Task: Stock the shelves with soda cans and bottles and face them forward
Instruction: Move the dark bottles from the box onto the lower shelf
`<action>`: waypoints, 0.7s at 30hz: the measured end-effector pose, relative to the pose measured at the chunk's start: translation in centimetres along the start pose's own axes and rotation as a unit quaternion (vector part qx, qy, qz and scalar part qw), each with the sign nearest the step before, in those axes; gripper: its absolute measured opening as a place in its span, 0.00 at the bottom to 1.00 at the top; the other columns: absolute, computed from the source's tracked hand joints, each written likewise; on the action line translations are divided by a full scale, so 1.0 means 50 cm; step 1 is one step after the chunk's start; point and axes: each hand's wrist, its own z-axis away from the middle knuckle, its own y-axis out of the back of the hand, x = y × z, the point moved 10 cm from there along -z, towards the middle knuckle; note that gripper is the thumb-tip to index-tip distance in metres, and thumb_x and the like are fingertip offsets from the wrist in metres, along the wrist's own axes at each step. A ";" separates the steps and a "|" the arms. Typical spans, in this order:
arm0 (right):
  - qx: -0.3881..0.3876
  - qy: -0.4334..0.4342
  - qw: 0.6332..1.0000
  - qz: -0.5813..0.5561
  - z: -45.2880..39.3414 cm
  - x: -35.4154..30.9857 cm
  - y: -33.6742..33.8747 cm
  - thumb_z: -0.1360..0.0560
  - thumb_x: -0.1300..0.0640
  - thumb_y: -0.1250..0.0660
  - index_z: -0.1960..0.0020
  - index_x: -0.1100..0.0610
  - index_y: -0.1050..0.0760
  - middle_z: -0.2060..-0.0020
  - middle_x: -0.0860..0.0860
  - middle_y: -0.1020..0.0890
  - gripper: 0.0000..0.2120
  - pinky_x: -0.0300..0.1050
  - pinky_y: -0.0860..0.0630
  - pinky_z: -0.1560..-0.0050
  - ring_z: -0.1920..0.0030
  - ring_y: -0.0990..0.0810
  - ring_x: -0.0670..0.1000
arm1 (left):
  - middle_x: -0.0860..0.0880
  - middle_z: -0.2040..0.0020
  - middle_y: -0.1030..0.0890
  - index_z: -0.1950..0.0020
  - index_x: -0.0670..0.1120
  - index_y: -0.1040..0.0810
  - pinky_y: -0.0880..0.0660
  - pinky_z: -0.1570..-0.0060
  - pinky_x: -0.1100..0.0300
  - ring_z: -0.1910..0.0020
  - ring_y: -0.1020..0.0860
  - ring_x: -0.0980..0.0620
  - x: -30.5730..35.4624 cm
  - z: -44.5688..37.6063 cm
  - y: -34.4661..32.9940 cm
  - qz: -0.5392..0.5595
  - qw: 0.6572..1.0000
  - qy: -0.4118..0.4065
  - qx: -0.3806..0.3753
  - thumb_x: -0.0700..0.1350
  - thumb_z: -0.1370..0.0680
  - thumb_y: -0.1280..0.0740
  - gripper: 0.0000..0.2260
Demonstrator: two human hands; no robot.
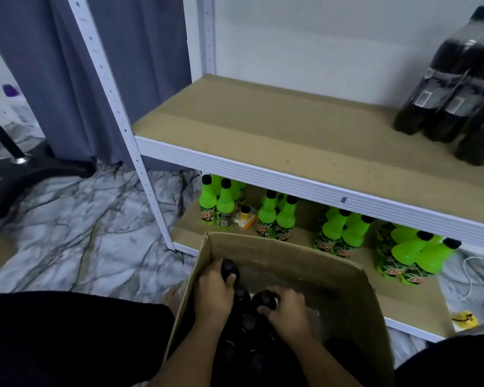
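An open cardboard box (pixel 263 247) stands on the floor before the shelving, holding several dark bottles with black caps. My left hand (pixel 214 289) grips the top of one dark bottle (pixel 229 268) at the box's left side. My right hand (pixel 287 311) grips the cap of another dark bottle (pixel 264 300) in the middle of the box. Several green soda bottles (pixel 274 216) stand in pairs on the bottom shelf (pixel 190 233). Large dark cola bottles (pixel 456 85) stand at the right of the middle shelf (pixel 263 129).
A small yellow-capped bottle (pixel 245 216) lies among the green ones. A white upright post (pixel 118 113) frames the shelf's left side. Grey curtain (pixel 67 65) and a black stand base (pixel 39 169) are at the left on the marble floor. A yellow object (pixel 464 319) sits on the bottom shelf's right end.
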 end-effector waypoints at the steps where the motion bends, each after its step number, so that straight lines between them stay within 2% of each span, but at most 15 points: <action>1: 0.005 -0.001 1.000 -0.005 -0.002 0.003 -0.002 0.30 0.57 0.22 0.41 0.54 0.17 0.48 0.48 0.15 0.18 0.30 0.31 0.48 0.45 0.19 0.45 | 0.43 0.39 0.18 0.28 0.47 0.25 0.25 0.44 0.53 0.39 0.21 0.40 -0.002 -0.005 -0.003 -0.005 1.000 0.004 -0.004 0.48 0.21 0.29 0.21; 3: 0.021 -0.008 0.999 -0.033 -0.005 0.014 -0.003 0.31 0.58 0.21 0.43 0.54 0.16 0.53 0.45 0.15 0.17 0.27 0.33 0.52 0.48 0.20 0.43 | 0.43 0.44 0.16 0.31 0.49 0.24 0.22 0.49 0.53 0.43 0.19 0.41 -0.006 -0.012 -0.006 -0.017 1.000 -0.003 -0.006 0.50 0.21 0.28 0.19; 7: 0.032 -0.006 0.998 -0.048 -0.012 0.026 -0.008 0.32 0.58 0.20 0.45 0.53 0.16 0.55 0.41 0.17 0.17 0.22 0.34 0.54 0.50 0.21 0.39 | 0.45 0.52 0.15 0.37 0.51 0.22 0.23 0.59 0.53 0.51 0.17 0.42 -0.007 -0.022 -0.003 -0.040 0.999 0.001 0.022 0.55 0.22 0.29 0.15; 9: 0.030 0.001 0.999 -0.045 -0.014 0.024 -0.007 0.32 0.59 0.21 0.46 0.55 0.16 0.54 0.43 0.15 0.14 0.25 0.31 0.53 0.49 0.19 0.42 | 0.45 0.52 0.15 0.37 0.52 0.22 0.26 0.62 0.54 0.52 0.17 0.42 -0.003 -0.027 -0.007 -0.063 0.998 0.010 0.019 0.56 0.21 0.31 0.15; 10: 0.029 0.003 0.999 -0.042 -0.015 0.023 -0.007 0.31 0.59 0.21 0.46 0.57 0.16 0.52 0.47 0.14 0.14 0.30 0.29 0.51 0.48 0.19 0.44 | 0.44 0.52 0.15 0.37 0.52 0.22 0.26 0.63 0.54 0.52 0.18 0.42 -0.004 -0.030 -0.009 -0.068 0.997 0.011 0.016 0.55 0.20 0.31 0.14; 13: 0.020 0.009 0.999 -0.031 -0.016 0.017 -0.005 0.28 0.61 0.24 0.43 0.59 0.18 0.47 0.53 0.14 0.14 0.39 0.27 0.46 0.45 0.19 0.49 | 0.43 0.54 0.16 0.37 0.50 0.22 0.24 0.62 0.53 0.55 0.18 0.42 -0.006 -0.035 -0.011 -0.058 0.998 -0.004 0.010 0.53 0.19 0.32 0.13; 17: 0.032 0.024 0.998 -0.041 -0.010 -0.001 0.010 0.28 0.57 0.24 0.37 0.54 0.19 0.43 0.50 0.15 0.19 0.37 0.27 0.43 0.43 0.20 0.46 | 0.40 0.56 0.15 0.36 0.48 0.21 0.23 0.62 0.53 0.57 0.17 0.40 0.009 -0.023 0.016 -0.023 0.998 -0.047 0.045 0.51 0.20 0.30 0.15; 21: 0.066 0.049 0.994 -0.077 0.001 -0.040 0.064 0.28 0.56 0.23 0.37 0.53 0.19 0.44 0.49 0.15 0.20 0.36 0.26 0.41 0.42 0.19 0.47 | 0.41 0.55 0.14 0.35 0.48 0.19 0.22 0.60 0.52 0.56 0.17 0.40 0.062 -0.003 0.066 0.027 0.990 -0.109 0.084 0.53 0.22 0.28 0.17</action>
